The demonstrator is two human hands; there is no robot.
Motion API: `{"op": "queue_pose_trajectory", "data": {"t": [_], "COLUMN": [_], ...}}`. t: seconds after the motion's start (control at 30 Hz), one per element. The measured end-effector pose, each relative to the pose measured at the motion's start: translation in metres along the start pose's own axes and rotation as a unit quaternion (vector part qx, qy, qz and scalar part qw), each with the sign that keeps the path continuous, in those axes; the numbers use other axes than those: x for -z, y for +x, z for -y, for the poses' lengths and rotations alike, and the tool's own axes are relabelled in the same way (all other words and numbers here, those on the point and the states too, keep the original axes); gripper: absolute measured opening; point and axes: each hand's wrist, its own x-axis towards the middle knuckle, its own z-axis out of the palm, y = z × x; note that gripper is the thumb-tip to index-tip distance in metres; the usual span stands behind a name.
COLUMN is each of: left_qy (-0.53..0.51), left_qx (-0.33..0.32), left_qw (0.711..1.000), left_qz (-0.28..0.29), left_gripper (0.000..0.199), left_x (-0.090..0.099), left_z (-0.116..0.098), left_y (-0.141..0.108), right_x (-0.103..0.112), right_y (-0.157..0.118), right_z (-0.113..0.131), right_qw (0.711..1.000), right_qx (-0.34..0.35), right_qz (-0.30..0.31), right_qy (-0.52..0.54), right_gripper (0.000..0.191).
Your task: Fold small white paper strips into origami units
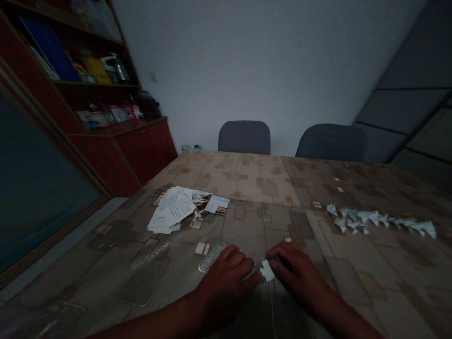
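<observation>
A small piece of white folded paper [267,271] sits between my two hands, low over the near part of the table. My left hand [228,280] is closed, its thumb and fingertips at the paper's left edge. My right hand [294,268] pinches the paper's right side between thumb and fingers. Parts of the paper are covered by the fingertips. Ahead to the left lies a loose pile of printed paper sheets [173,209], with smaller cut pieces [217,204] at its right end. Over on the right, several small folded paper shapes [374,218] stand in an uneven row.
A patterned cloth [247,176] covers the table. Two grey chairs [244,136] stand at its far side against a pale wall. At the left is a red-brown cabinet [148,146] with crowded shelves. The room is dim.
</observation>
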Motion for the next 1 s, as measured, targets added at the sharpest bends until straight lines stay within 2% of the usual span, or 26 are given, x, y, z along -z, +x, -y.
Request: {"op": "queue_pose_trajectory", "data": {"t": [0.1, 0.2, 0.3, 0.4, 0.47, 0.63, 1.0], "left_qy": [0.025, 0.033, 0.033, 0.024, 0.021, 0.031, 0.01], "left_qx": [-0.062, -0.109, -0.174, -0.221, -0.232, -0.252, -0.28], "left_qw": [0.998, 0.993, 0.983, 0.972, 0.969, 0.964, 0.955], "left_qz": [0.002, 0.036, 0.05, 0.072, 0.075, 0.085, 0.091], "left_gripper": [0.015, 0.017, 0.018, 0.021, 0.024, 0.03, 0.032], "left_x": [0.007, 0.013, 0.015, 0.015, 0.014, 0.009, 0.007], "left_z": [0.019, 0.037, 0.052, 0.065, 0.072, 0.086, 0.097], "left_y": [0.011, 0.027, 0.04, 0.046, 0.048, 0.056, 0.067], "right_x": [-0.001, -0.001, 0.005, 0.016, 0.023, 0.029, 0.031], "right_y": [0.008, 0.012, 0.014, 0.014, 0.015, 0.023, 0.029], "right_z": [0.0, 0.001, 0.0, -0.005, -0.011, -0.025, -0.034], "right_qw": [1.0, 0.998, 0.999, 0.999, 0.997, 0.984, 0.967], "right_qx": [-0.022, -0.051, -0.048, -0.009, 0.048, 0.161, 0.225], "right_qz": [0.006, 0.006, 0.01, 0.036, 0.053, 0.066, 0.089], "right_qy": [-0.02, -0.029, -0.022, 0.002, 0.027, -0.018, -0.081], "right_gripper": [0.009, 0.006, 0.01, 0.01, 0.014, 0.015, 0.013]}}
